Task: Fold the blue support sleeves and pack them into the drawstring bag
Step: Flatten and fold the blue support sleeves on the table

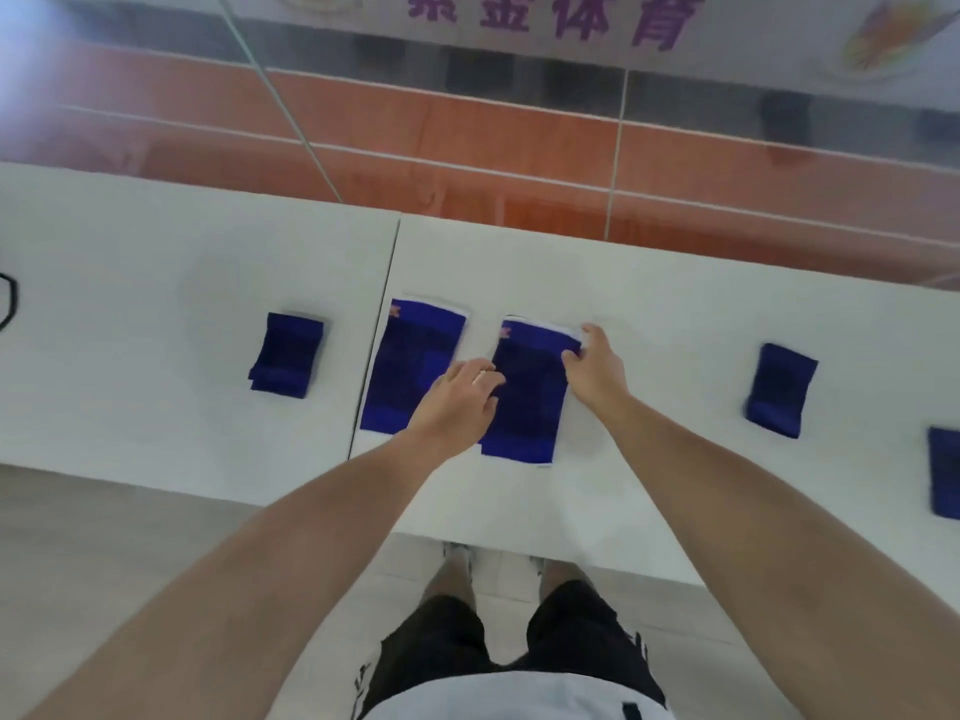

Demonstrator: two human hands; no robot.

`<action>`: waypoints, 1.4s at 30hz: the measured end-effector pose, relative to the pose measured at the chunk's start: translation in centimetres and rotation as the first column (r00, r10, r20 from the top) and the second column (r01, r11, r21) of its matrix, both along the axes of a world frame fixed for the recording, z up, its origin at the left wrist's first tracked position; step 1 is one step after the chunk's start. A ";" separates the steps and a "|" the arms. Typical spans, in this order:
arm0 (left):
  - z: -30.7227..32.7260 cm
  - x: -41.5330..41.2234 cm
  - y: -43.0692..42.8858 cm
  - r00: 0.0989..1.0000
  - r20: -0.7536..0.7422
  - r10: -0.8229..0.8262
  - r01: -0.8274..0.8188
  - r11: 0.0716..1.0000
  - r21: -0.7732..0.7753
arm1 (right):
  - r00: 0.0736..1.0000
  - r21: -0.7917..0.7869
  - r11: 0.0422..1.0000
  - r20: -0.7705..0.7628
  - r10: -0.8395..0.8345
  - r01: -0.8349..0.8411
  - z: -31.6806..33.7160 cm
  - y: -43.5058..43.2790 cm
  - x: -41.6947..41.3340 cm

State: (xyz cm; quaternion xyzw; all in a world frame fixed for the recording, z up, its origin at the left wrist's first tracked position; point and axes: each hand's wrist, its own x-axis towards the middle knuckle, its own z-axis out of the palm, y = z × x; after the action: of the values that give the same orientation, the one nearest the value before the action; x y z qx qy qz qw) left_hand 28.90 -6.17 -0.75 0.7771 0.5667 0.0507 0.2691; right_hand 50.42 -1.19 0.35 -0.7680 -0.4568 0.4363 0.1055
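Note:
Two long blue support sleeves lie flat side by side at the middle of the white table [675, 314]: the left sleeve [405, 356] and the right sleeve [530, 397]. My left hand [457, 397] rests with relaxed fingers between them, fingertips on the right sleeve's left edge. My right hand [592, 366] pinches the right sleeve's upper right corner. Smaller folded blue sleeves lie apart: one on the left [285, 356], one on the right [779, 389], and one cut off at the right border [943, 472]. No drawstring bag is clearly visible.
A seam [384, 304] splits the tabletop into two panels. A dark curved object [8, 301] shows at the left border. Beyond the table's far edge is an orange floor with white lines. My legs and shoes stand at the near edge.

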 end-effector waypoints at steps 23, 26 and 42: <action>-1.2 4.0 -1.2 0.866 0.006 0.499 -0.466 0.813 -0.349 | 0.999 -0.183 0.982 0.024 -0.034 0.038 -3.4 -6.4 -0.3; -1.7 4.0 -1.1 0.853 -0.007 0.522 -0.493 0.802 -0.337 | 0.997 -0.193 0.978 0.002 -0.082 0.080 -3.6 -6.5 -0.2; -2.0 4.1 -2.3 0.881 0.022 0.472 -0.434 0.826 -0.360 | 0.996 -0.185 0.981 -0.051 -0.069 0.059 -4.1 -5.7 -0.5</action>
State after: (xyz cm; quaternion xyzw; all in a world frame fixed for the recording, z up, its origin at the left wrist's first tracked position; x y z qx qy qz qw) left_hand 32.98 -8.49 -2.77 0.5568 0.7191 0.0557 0.4119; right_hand 49.94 -6.91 -3.72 -0.7759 -0.3865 0.4948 0.0613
